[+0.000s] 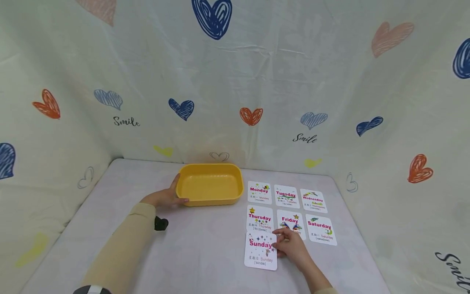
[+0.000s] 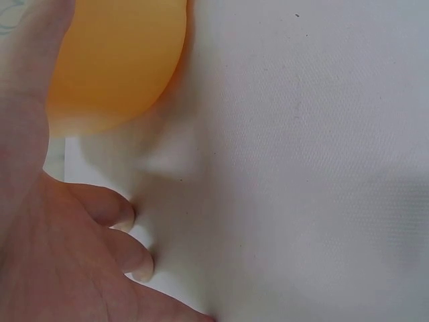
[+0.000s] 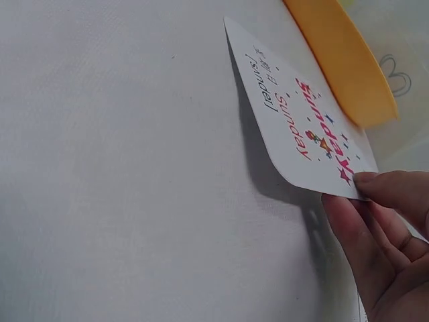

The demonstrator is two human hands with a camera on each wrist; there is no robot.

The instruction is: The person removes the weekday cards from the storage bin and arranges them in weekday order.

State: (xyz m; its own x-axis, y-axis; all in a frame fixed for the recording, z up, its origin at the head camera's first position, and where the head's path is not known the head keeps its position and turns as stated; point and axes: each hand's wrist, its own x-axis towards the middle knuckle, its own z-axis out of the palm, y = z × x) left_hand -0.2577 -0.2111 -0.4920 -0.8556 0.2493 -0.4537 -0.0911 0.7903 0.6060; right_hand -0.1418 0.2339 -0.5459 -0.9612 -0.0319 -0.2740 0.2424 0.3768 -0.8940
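Note:
My right hand (image 1: 291, 247) pinches the right edge of a white Sunday card (image 1: 260, 258), with the thumb on one face. In the right wrist view the Sunday card (image 3: 275, 127) is tilted, raised off the table with a shadow under it. In the head view it overlaps the lower edge of the Thursday card (image 1: 260, 218); the Friday card (image 1: 291, 222) is partly behind my fingers. My left hand (image 1: 165, 198) is at the left end of a yellow tray (image 1: 211, 188), fingers spread, touching its side. In the left wrist view some fingertips (image 2: 142, 268) rest on the table.
Monday (image 1: 259, 198), Tuesday (image 1: 287, 200) and Wednesday (image 1: 313, 204) cards form the back row on the table's right; the Saturday card (image 1: 321, 232) lies in front of Wednesday. A heart-printed curtain (image 1: 227, 81) surrounds the white table (image 1: 205, 253). A small black object (image 1: 160, 223) sits by my left wrist.

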